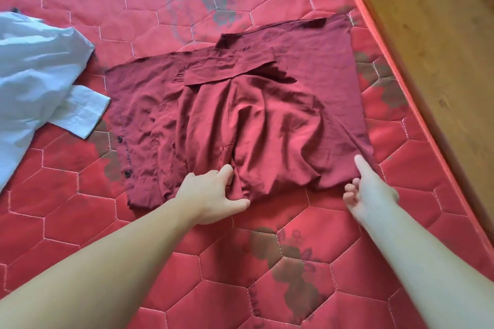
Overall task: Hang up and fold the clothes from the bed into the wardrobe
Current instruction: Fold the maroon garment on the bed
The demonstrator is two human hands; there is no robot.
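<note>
My left hand (211, 195) pinches the shirt (240, 104) hem on the bed (267, 288); my right hand (369, 189), index extended, holds nothing, steadying its corner for folding.

Dark red shirt (240, 104) lies partly folded on red quilted mattress (133, 262). Left hand (213, 195) pinches bunched fabric at near hem; right hand (370, 192) at near right corner, index finger extended. White shirt (40, 75) crumpled at left.

Head camera looks steeply down, close over the bed (80, 222).
</note>
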